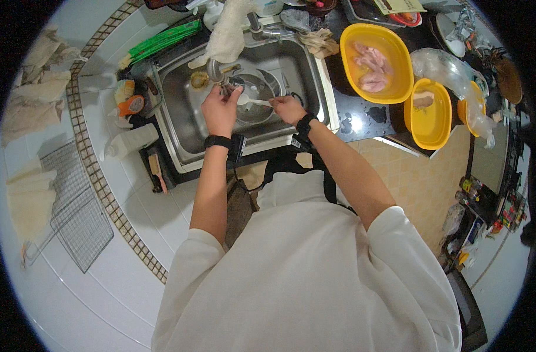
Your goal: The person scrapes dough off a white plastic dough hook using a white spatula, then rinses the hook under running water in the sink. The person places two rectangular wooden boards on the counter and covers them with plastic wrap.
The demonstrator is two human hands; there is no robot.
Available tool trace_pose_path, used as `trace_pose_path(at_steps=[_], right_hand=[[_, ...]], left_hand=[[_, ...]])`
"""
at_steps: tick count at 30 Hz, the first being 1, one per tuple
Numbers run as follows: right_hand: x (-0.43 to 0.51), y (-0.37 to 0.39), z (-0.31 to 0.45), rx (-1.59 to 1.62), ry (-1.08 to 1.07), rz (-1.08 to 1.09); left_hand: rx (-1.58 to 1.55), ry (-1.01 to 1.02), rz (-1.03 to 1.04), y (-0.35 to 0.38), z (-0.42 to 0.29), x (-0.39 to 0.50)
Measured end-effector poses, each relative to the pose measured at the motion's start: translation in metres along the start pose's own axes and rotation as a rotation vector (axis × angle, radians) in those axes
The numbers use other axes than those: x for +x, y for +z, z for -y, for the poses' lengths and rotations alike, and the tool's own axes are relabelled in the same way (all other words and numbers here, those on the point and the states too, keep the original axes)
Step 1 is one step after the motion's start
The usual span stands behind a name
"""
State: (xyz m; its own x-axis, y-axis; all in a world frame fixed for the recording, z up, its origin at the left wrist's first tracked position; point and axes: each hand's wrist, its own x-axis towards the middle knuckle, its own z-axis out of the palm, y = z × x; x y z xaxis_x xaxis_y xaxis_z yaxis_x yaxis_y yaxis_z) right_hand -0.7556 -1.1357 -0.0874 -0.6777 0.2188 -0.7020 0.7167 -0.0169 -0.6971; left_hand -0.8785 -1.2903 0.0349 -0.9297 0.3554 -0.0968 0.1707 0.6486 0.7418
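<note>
My right hand (287, 109) holds the handle of a white spoon (249, 100) over the stainless-steel sink (180, 115). My left hand (220, 108) is raised to the end of the metal faucet (215, 71), its fingers by the outlet; whether they grip it is hard to tell. The spoon's bowl end lies close to the left fingertips. Below both hands, a round metal-rimmed pan or lid (254, 115) rests in the sink. A yellowish scrubber (200, 79) sits near the faucet, and scissors (296, 97) lie partly hidden behind my right hand. A whitish cloth (229, 33) hangs over the faucet.
On the dark counter at right stand a yellow basin (406, 66) with raw meat in water and a smaller yellow basin (430, 143) with a pale piece in it. A plastic bag (444, 68) lies beside them. A white bottle (133, 141) and a brush (154, 166) are left of the sink.
</note>
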Motion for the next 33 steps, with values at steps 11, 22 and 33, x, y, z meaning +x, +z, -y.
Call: trace_pose_path(at_steps=[11,22,33], right_hand=[[-0.035,0.004,0.007,-0.418,-0.373,-0.293],[-0.033,0.043,-0.011,-0.76,-0.249,-0.296],[-0.155,-0.067,-0.076,-0.091,-0.112,-0.149]], left_hand=[[0.029,0.014,0.087,-0.004,0.007,0.006],[0.092,0.019,0.076,0.006,0.022,0.008],[-0.109,-0.223,0.627,0.084,0.001,0.014]])
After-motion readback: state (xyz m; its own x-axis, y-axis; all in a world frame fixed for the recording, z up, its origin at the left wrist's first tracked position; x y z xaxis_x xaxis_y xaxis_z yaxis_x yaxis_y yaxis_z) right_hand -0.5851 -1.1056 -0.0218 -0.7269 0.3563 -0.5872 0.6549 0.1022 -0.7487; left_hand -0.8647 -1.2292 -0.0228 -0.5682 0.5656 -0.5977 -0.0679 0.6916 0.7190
